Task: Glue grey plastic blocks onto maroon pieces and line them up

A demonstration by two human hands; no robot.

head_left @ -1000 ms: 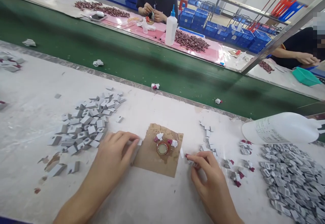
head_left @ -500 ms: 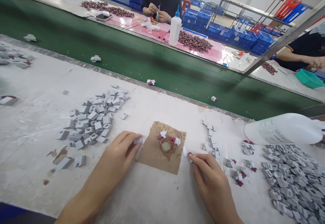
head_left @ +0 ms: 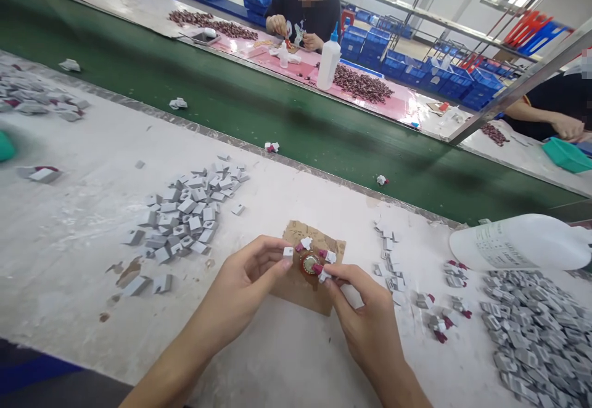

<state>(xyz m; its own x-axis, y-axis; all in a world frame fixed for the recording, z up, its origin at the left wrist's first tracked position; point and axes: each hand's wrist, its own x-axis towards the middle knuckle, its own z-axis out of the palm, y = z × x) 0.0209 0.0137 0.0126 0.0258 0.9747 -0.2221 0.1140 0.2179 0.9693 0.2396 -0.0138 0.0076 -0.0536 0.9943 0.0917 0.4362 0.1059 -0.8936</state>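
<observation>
Between thumb and fingers, my left hand (head_left: 247, 278) pinches a small grey block with a hole (head_left: 288, 253). My right hand (head_left: 365, 303) is closed on a small white-and-maroon piece (head_left: 322, 271), held over the cardboard square (head_left: 300, 297) by the round dish (head_left: 310, 264). Whether that piece touches the dish I cannot tell. Two more white-and-maroon pieces, one at the left (head_left: 304, 244) and one at the right (head_left: 328, 256), lie on the cardboard behind the dish. A heap of grey blocks (head_left: 185, 211) lies beyond my left hand.
To the right lie a large white bottle (head_left: 518, 241), a big pile of grey parts (head_left: 541, 334) and several grey-and-maroon pieces (head_left: 439, 322). A green belt (head_left: 222, 118) carrying scattered small pieces crosses behind the table. Co-workers sit beyond it, one facing me (head_left: 303, 13).
Both hands have come inward over the cardboard. My left hand brings the grey block along, and my right hand has lifted the white-and-maroon piece from the table. Pieces on the belt have shifted slightly.
</observation>
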